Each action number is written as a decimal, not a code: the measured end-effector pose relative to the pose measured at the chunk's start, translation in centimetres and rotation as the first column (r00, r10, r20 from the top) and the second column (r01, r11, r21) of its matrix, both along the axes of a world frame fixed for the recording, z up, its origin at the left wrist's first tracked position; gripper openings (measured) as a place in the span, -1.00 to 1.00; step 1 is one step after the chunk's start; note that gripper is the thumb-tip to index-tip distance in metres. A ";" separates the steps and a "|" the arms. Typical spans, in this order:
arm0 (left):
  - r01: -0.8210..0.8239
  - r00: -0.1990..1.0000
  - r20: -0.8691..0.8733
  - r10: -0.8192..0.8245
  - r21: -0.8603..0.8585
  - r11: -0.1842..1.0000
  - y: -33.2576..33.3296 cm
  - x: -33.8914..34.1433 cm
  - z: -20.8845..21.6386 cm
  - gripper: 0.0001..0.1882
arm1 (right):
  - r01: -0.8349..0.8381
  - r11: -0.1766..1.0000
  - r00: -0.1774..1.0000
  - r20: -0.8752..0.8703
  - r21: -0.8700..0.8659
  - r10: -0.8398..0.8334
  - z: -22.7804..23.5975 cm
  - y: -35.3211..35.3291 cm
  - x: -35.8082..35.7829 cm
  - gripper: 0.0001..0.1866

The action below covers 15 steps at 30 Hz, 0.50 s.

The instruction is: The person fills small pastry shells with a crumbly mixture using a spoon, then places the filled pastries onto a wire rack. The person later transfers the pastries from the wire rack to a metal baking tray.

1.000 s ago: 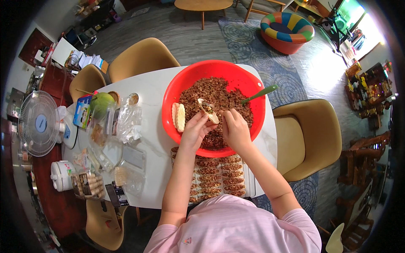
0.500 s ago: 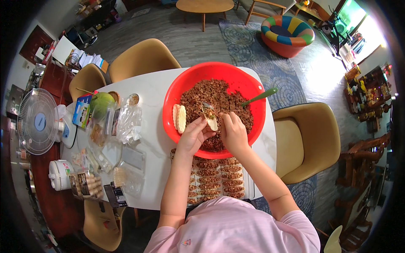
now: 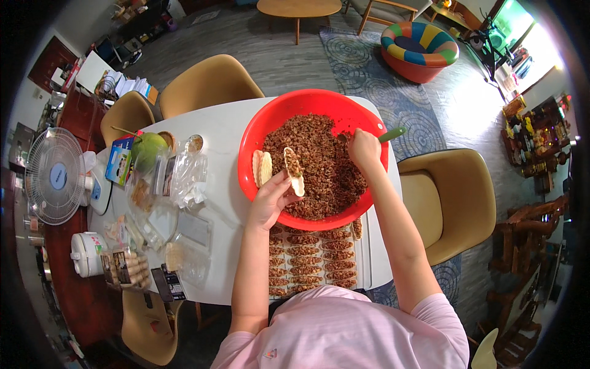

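White table (image 3: 224, 144), grey wood-look floor (image 3: 246, 52), patterned blue rug (image 3: 351, 58), tan chairs (image 3: 206, 86) around. On table, we see red bowl (image 3: 350, 111) of brown mix (image 3: 319, 178). Left hand (image 3: 265, 200) pinches boat-shaped shell (image 3: 294, 171) over bowl; right hand (image 3: 364, 149), apart from left, at green spoon handle (image 3: 394, 133), grip we cannot tell. Blue box (image 3: 119, 161) bears print, too small for us to read.

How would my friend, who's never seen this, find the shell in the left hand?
Look for the big red bowl on the white table. Over its brown mix, the left hand holds one pale, long shell. Unlike the pale stack by the bowl's left wall, it is single, with brownish bits inside.
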<state>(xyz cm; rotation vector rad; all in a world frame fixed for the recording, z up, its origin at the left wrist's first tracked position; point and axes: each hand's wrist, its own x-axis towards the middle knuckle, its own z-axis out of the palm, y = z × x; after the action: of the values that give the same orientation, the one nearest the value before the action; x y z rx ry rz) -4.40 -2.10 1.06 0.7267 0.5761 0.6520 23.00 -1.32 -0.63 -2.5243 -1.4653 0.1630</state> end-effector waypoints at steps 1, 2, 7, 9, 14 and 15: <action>-0.008 1.000 0.000 0.008 0.006 1.000 0.1 -0.2 -0.1 -0.66 | -0.023 0.997 1.000 -0.019 -0.075 0.022 -0.7 0.5 0.2 -0.77; -0.024 1.000 -0.010 0.024 0.007 1.000 0.1 -0.4 -0.1 -0.68 | -0.046 0.988 0.998 -0.039 -0.149 0.041 -1.4 0.7 0.5 -0.76; -0.089 0.995 -0.045 0.090 0.024 0.996 0.4 -0.8 0.1 -0.70 | -0.120 0.990 0.865 -0.497 -0.077 0.066 -2.9 0.7 0.7 -0.69; -0.108 0.991 -0.072 0.111 0.044 0.993 0.6 -0.9 0.0 -0.71 | -0.089 0.996 0.741 -0.669 -0.024 0.050 -3.4 0.2 1.0 -0.71; -0.134 0.988 -0.076 0.137 0.038 0.990 1.2 -0.5 -0.4 -0.73 | 0.060 0.996 0.426 -0.904 0.070 0.038 -0.5 -2.6 0.6 -0.82; -0.139 0.989 -0.056 0.140 0.027 0.990 1.3 -0.1 -0.5 -0.73 | 0.085 0.993 0.366 -0.929 0.083 0.046 0.1 -3.1 0.6 -0.84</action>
<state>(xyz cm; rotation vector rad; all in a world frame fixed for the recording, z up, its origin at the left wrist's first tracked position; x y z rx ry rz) -4.52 -0.75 0.60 0.7337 0.6781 0.7701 23.58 -4.45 -0.54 -1.6938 -0.8585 1.2488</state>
